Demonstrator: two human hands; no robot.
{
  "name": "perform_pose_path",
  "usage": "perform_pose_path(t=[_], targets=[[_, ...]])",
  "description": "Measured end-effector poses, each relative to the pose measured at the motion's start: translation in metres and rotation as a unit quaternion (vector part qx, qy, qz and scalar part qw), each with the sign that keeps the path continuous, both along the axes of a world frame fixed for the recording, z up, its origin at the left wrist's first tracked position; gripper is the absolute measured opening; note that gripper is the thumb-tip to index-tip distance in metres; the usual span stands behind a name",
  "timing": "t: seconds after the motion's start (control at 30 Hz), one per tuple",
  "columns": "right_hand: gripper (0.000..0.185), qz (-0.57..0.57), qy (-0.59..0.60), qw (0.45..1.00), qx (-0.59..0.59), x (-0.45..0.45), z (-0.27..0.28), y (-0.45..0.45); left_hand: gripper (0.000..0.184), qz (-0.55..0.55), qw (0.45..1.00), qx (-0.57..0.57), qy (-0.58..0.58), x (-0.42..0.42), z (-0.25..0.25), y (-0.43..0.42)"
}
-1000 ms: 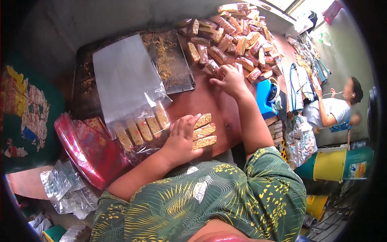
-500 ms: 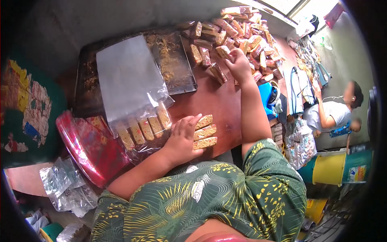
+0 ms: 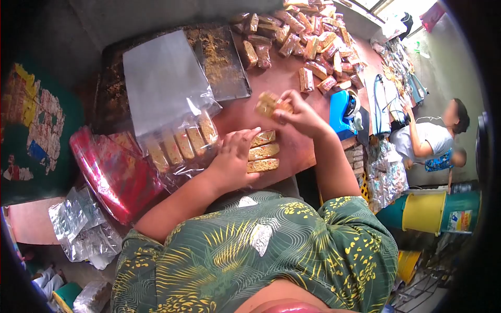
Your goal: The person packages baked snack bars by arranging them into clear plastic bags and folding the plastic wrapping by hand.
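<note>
My left hand is wrapped round a row of three wrapped bars at the table's near side. Above and to the right of them, my right hand grips more bars, blurred by motion; their number is unclear. Left of my left hand, several bars lie side by side under clear plastic. Clear plastic bags in a flat stack reach from these bars up over a dark tray. A large pile of wrapped bars covers the table's far side.
The dark tray has crumbs on it. A blue tape dispenser stands right of my right hand. Red plastic lies at the left. At the right are a person in a white shirt and a yellow and green bucket.
My right hand has moved from the pile back toward me with bars in its fingers. My left hand has stayed round its three bars. The view has shifted slightly.
</note>
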State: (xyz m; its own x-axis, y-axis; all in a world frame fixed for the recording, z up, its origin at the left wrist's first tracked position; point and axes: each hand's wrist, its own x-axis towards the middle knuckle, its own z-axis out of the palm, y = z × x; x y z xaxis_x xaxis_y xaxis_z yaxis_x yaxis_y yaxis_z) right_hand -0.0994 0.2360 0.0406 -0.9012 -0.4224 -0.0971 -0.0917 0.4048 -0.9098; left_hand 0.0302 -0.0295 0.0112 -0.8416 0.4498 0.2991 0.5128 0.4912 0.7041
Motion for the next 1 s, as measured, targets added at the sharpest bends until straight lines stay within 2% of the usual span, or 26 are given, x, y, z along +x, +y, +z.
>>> perform_pose_path(t=[0.07,0.1,0.13,0.2,0.23,0.27,0.3,0.33,0.37,0.4,0.43,0.47,0.5,0.53,0.57,0.67,0.8,1.0], targets=[[0.039,0.072,-0.03,0.994,0.074,0.032,0.006,-0.009,0.114,-0.048,0.996,0.061,-0.037,-0.001,-0.007,0.001],[0.038,0.062,-0.026,0.99,0.12,0.043,0.012,-0.012,0.116,-0.062,0.993,0.074,-0.061,0.003,0.0,0.002],[0.04,0.064,0.106,0.968,0.217,0.052,0.007,-0.01,0.117,-0.059,0.996,0.05,-0.041,0.003,-0.002,0.004],[0.045,0.068,0.135,0.97,0.191,0.059,-0.003,-0.002,0.12,-0.053,0.999,0.0,-0.002,0.001,-0.006,0.004],[0.046,0.031,0.052,0.998,0.028,0.065,-0.012,-0.003,0.123,-0.04,0.998,-0.037,-0.019,0.003,0.003,0.002],[0.047,-0.006,-0.031,0.99,-0.136,0.075,-0.023,-0.009,0.124,-0.043,0.998,-0.02,-0.043,0.003,0.005,0.003],[0.048,-0.041,-0.114,0.948,-0.295,0.085,-0.033,-0.016,0.125,-0.046,0.997,-0.003,-0.067,0.002,0.006,0.004],[0.049,-0.068,-0.101,0.932,-0.342,0.092,-0.04,-0.025,0.127,-0.048,0.995,0.015,-0.092,0.003,0.007,0.005],[0.049,-0.096,-0.087,0.913,-0.388,0.1,-0.046,-0.035,0.136,-0.028,0.998,0.013,-0.061,0.005,0.009,0.007],[0.049,-0.122,-0.074,0.891,-0.431,0.105,-0.051,-0.043,0.135,-0.035,0.997,0.016,-0.06,0.004,0.007,0.007],[0.06,-0.15,-0.032,0.915,-0.372,0.105,-0.053,-0.047,0.135,-0.041,0.997,0.019,-0.059,0.0,0.002,0.006],[0.068,-0.115,0.063,0.958,-0.255,0.106,-0.052,-0.046,0.135,-0.045,0.997,0.022,-0.057,-0.002,0.0,0.005],[0.077,-0.078,0.158,0.975,-0.134,0.109,-0.049,-0.045,0.134,-0.042,0.997,0.029,-0.054,0.0,0.002,0.003],[0.086,-0.04,0.251,0.967,-0.011,0.113,-0.046,-0.043,0.134,-0.04,0.998,0.022,-0.049,0.0,0.001,0.001],[0.11,0.021,0.299,0.952,0.067,0.116,-0.039,-0.036,0.134,-0.038,0.998,0.015,-0.044,0.0,-0.001,0.0],[0.115,0.104,0.267,0.942,0.175,0.123,-0.01,-0.022,0.132,-0.058,0.997,0.026,-0.053,-0.002,0.0,-0.004],[0.122,0.103,0.311,0.931,0.163,0.121,-0.021,-0.022,0.122,-0.091,0.99,0.073,-0.079,-0.007,0.0,-0.009],[0.122,0.062,0.327,0.925,0.183,0.123,-0.03,-0.034,0.101,-0.029,0.998,0.031,-0.044,-0.01,-0.005,0.003]])
